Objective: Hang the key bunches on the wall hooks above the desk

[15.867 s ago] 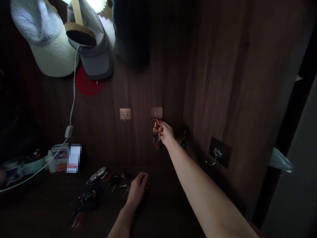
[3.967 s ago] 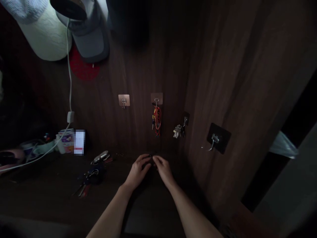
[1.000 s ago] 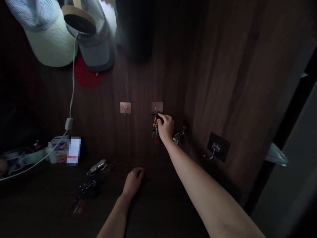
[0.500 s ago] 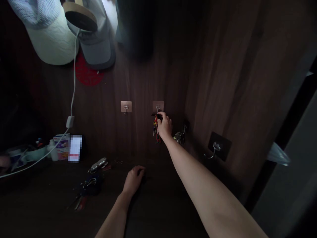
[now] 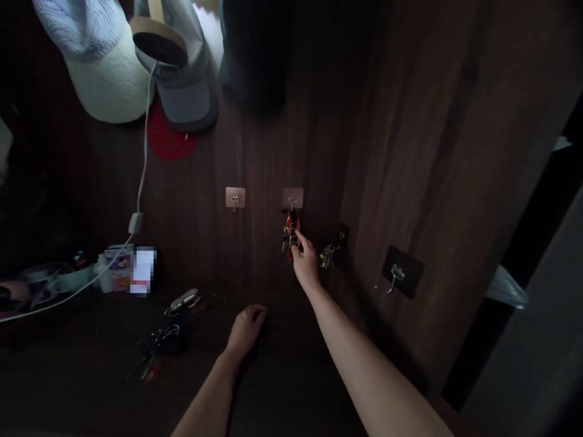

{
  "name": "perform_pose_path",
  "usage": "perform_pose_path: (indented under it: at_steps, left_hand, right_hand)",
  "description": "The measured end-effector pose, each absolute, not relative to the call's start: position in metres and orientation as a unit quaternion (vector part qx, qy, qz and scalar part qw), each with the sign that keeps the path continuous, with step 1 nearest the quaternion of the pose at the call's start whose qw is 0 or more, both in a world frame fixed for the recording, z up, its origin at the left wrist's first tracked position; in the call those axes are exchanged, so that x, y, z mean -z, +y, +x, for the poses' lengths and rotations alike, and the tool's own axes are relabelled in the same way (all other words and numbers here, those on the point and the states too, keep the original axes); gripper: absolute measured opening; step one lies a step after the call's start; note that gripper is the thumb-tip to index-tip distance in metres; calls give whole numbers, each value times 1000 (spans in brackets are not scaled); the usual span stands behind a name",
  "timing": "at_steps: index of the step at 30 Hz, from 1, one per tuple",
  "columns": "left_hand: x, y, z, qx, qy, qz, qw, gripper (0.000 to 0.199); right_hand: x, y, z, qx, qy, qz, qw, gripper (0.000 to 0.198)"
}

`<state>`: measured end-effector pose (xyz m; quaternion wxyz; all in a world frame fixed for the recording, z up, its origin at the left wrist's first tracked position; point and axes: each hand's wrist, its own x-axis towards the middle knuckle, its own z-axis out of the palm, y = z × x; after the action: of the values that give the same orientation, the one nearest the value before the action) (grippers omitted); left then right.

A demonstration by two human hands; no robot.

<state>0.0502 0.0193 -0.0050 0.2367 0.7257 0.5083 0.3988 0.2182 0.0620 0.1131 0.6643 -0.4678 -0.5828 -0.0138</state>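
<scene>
A bunch of keys with red and yellow pieces hangs from a small wall hook. My right hand is at its lower right side, index finger and thumb apart, the fingertips at or very near the bunch; the other fingers are partly hidden. My left hand lies on the dark wooden surface, loosely bent, holding nothing visible. To its left lie a silver oblong object and a dark bunch of keys. A second bunch of keys hangs in the corner, right of my right hand.
A bare hook is on the back wall, another hook on the right wall. Caps and a round lamp-like object hang upper left, its white cable running down. A lit screen stands by small boxes and bottles.
My right hand has moved down from the hook to the bunch's lower part, its pinch loosened; the bunch stays hanging. My left hand has not moved. The view has shifted slightly.
</scene>
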Motion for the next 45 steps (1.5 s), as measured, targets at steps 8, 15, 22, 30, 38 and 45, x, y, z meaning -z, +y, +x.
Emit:
perform_pose_path:
  at_steps: [8,15,22,30,38,45]
  left_hand:
    - [1,23,48,-432,507,703,247,24]
    - [-4,27,35,-457,542,661,247,24]
    - [-5,29,19,-446,566,656,224,23]
    - [-9,18,25,-412,503,726,224,25]
    - [-1,15,35,-351,436,804,203,26]
    - [2,21,34,-380,454,765,252,30]
  right_hand:
    - [-39,20,217,-100,-623,-503,590,36]
    - [7,5,226,-138,-647,-527,533,25]
    - [18,2,230,-143,-652,-532,521,21]
    - [16,1,228,-138,-676,-551,470,19]
    - [15,-6,222,-106,-724,-581,355,14]
    - [15,-4,222,-96,-719,-581,369,15]
